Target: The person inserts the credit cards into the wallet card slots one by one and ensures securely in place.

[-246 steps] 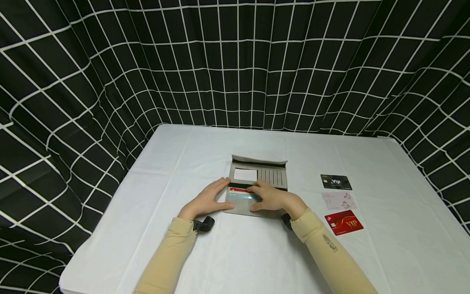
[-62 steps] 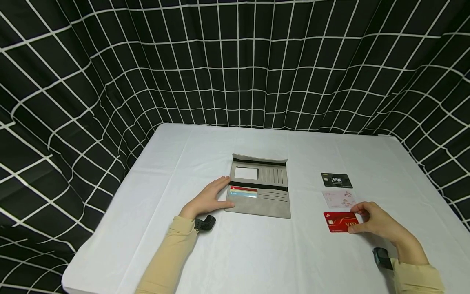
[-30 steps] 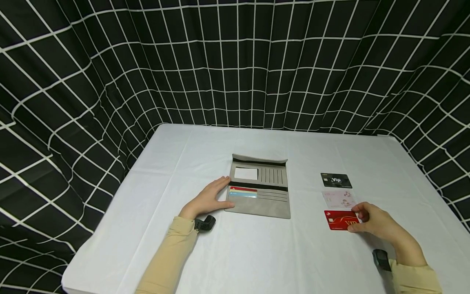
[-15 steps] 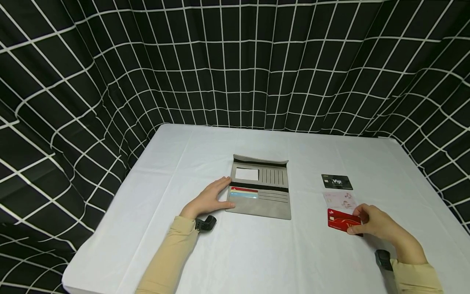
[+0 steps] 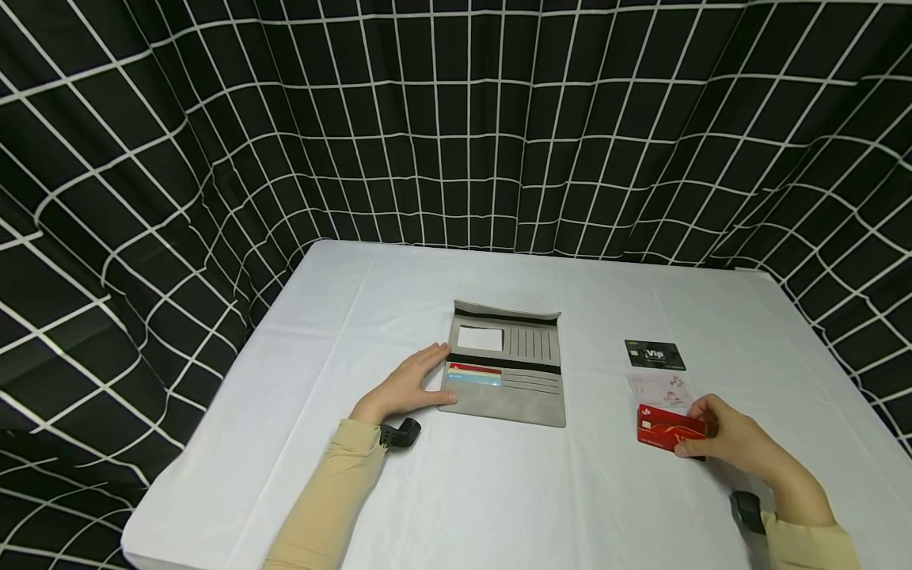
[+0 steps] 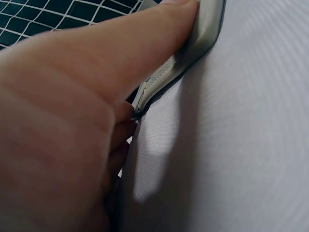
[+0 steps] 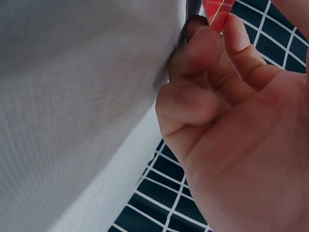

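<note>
My right hand (image 5: 730,431) pinches a red VIP card (image 5: 666,428) by its right end, thumb in front and fingers behind. The card is tilted, with its near right corner lower. In the right wrist view the red card (image 7: 218,12) shows only partly, above the curled fingers. My left hand (image 5: 406,386) rests at the left edge of an open grey wallet (image 5: 527,404), its fingers extended and the thumb on the near left corner. Red, pale and blue cards (image 5: 474,378) sit in the wallet's lower left slots. A white card (image 5: 480,339) shows in the upper part.
Beyond the red card lie a pink card (image 5: 659,389) and a black Vip card (image 5: 654,355), both flat on the white tablecloth (image 5: 342,317). A black curtain with a white grid (image 5: 463,119) surrounds the table's back and sides.
Earlier my right hand worked at the wallet's slots; then it moved right to the red card. The red card was flat and is now gripped and tilted. My left hand has stayed put.
</note>
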Motion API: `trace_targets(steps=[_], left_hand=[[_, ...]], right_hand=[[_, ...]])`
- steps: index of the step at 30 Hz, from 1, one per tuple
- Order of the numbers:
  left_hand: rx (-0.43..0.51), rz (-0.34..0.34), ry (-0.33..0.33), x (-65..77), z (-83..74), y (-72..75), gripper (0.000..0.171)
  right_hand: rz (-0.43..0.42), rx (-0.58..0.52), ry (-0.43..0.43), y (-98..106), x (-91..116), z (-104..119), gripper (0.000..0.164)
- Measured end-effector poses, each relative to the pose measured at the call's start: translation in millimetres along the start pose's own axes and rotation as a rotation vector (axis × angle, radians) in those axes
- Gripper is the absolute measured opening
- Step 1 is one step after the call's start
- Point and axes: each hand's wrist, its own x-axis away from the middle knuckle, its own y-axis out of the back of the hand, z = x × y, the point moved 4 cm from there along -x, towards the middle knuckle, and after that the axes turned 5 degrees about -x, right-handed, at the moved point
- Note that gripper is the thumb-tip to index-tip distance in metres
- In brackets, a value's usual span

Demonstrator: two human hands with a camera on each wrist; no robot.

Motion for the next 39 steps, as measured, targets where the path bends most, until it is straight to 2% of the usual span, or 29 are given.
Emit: trace_targets(steps=[5, 13, 18, 25, 29, 39], left_hand=[[-0.003, 0.007, 0.005, 0.4, -0.7, 0.1, 0.089], [0.005, 0.01, 0.009, 0.3, 1.1, -1.1, 0.089], [0.006, 0.011, 0.006, -0.2, 1.0, -1.0, 0.089], [0.004, 0.011, 0.003, -0.5, 2.3, -1.7, 0.089], [-0.001, 0.011, -0.003, -0.8, 1.9, -1.8, 0.089], [-0.002, 0.004, -0.012, -1.0, 2.0, -1.1, 0.089]], right_hand=[[-0.002, -0.023, 0.026, -0.7, 2.2, 1.8, 0.078], [-0.017, -0.035, 0.067, 0.2, 3.3, 6.5, 0.055], [0.008, -0.137, 0.076, -0.3, 5.7, 8.9, 0.049], [0.065, -0.247, 0.055, -2.9, 5.0, 11.5, 0.05], [0.079, -0.296, 0.071, -2.6, 4.4, 17.1, 0.048], [0.018, -0.313, 0.154, 4.5, 1.7, 33.5, 0.045]])
